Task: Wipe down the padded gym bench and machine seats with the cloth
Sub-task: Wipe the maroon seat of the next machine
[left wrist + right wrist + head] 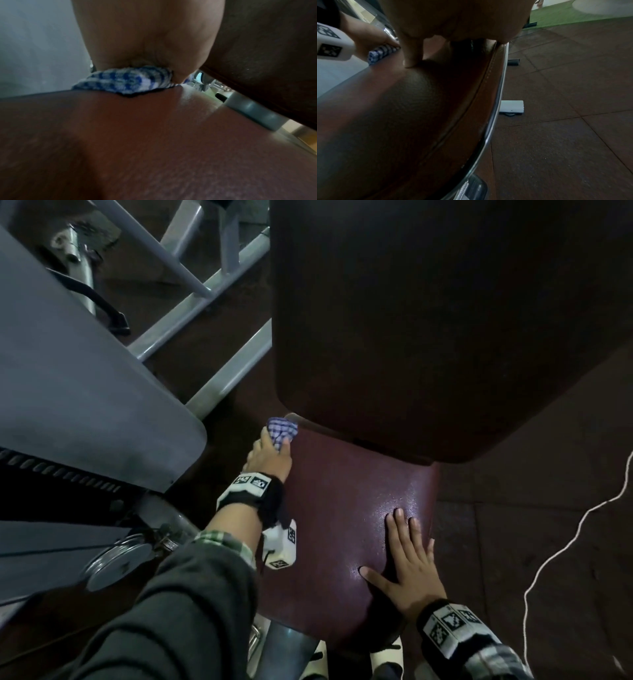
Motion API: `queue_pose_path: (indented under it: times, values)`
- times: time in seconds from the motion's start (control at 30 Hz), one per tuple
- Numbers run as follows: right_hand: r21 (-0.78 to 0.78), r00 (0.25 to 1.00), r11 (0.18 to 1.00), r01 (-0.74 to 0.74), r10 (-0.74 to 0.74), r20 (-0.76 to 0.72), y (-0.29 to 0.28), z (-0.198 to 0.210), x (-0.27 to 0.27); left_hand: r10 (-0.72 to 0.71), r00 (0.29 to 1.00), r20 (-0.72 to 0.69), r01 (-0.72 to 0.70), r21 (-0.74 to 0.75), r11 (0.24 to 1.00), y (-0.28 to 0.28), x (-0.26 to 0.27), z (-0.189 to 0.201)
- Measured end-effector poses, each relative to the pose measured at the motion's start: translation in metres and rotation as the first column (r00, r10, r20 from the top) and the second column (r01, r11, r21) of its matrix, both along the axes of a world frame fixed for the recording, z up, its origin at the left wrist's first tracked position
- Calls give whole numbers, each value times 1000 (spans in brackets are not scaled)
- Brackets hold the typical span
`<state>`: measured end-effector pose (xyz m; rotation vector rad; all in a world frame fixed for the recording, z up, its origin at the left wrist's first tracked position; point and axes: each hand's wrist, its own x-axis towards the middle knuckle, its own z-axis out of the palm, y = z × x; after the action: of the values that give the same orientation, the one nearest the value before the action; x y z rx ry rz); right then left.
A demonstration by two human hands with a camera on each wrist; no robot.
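A maroon padded machine seat (342, 508) lies below me, under a darker padded backrest (428, 320). My left hand (270, 453) grips a bunched blue-and-white checked cloth (281, 431) and holds it against the seat's far left corner, right where the backrest begins. In the left wrist view the cloth (126, 81) is squeezed between my palm and the seat (154, 135). My right hand (407, 563) lies flat on the seat's near right part, fingers straight and spread. The right wrist view shows a fingertip (410, 59) pressing the pad, and the cloth (382, 53) at the far left.
A grey machine shroud (85, 392) and grey steel frame bars (205, 302) stand close on the left. A metal weight plate (116, 563) sits by my left forearm. A white cable (565, 546) hangs at the right over brown rubber floor tiles (565, 121).
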<state>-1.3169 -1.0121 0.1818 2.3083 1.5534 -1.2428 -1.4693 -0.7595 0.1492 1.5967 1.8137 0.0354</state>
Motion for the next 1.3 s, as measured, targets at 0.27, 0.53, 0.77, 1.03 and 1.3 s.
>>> queue_pose_path:
  times: [0.27,0.53,0.77,1.03,1.3]
  values:
    - [-20,1000,1000,-2,2,8,1,0,-1,74,991,112,-63,-98,993,-10,-36,0]
    - [0,999,1000,13,-13,41,0,-1,-2,-224,972,-66,221,-55,974,44,39,4]
    - [46,998,998,33,-35,50,-2,-6,-2,-226,974,17,225,25,974,45,14,-8]
    - [78,996,996,41,-47,76,-4,-9,-4,-403,877,-260,463,240,853,18,30,-3]
    - [68,998,997,35,-38,47,-3,-7,-1,-134,990,-51,135,33,990,4,-14,0]
